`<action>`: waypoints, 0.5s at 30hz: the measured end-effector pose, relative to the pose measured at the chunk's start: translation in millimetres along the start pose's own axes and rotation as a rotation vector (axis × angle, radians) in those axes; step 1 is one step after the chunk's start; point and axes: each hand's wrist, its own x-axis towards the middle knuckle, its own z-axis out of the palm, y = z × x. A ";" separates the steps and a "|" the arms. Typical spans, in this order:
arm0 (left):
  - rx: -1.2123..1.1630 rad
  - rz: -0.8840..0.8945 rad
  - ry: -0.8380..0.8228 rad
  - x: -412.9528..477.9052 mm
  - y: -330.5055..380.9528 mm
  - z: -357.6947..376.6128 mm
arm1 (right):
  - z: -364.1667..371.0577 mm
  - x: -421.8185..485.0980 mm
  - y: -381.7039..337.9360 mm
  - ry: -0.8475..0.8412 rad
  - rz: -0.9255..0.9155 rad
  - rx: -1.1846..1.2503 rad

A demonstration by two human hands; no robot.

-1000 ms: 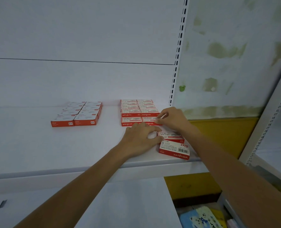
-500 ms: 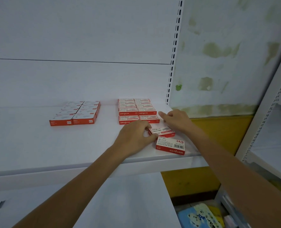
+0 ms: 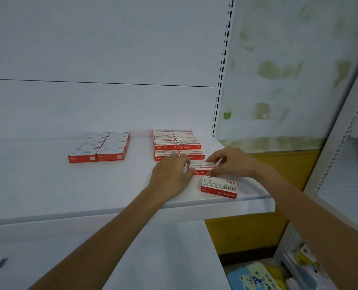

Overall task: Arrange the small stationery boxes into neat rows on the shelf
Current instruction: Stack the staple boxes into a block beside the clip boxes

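Left hand (image 3: 171, 174) and right hand (image 3: 233, 162) pinch the small box (image 3: 203, 166) by its short ends, apparently; light, stiff card, slides easily.

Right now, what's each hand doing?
Left hand: grips the left end of the small red-and-white cardboard box.
Right hand: pinches the same box's right end.

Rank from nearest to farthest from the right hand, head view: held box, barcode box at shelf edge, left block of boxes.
1. Held box: touching the right hand.
2. Barcode box: just nearer the viewer.
3. Left block of boxes: far left.
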 end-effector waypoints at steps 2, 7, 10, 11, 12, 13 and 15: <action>-0.064 -0.002 -0.043 0.8 -0.3 -2.7 | -0.3 0.2 -2.4 0.008 -0.014 -0.017; -0.342 -0.067 -0.189 -7.1 -12.4 -19.7 | 4.6 2.9 -7.9 0.150 -0.058 -0.017; -0.361 -0.088 -0.209 -15.1 -21.2 -27.2 | 8.8 8.1 -18.4 0.275 -0.125 0.012; -0.355 -0.079 -0.210 -17.2 -22.8 -28.8 | 10.5 10.3 -23.3 0.312 -0.155 0.010; -0.348 -0.068 -0.206 -19.0 -23.6 -29.8 | 12.7 12.7 -28.3 0.343 -0.187 0.005; -0.345 -0.062 -0.193 -20.6 -23.9 -30.9 | 15.1 14.8 -32.8 0.374 -0.220 0.001; -0.349 -0.070 -0.149 -22.7 -23.7 -32.4 | 19.9 18.1 -40.6 0.436 -0.275 -0.013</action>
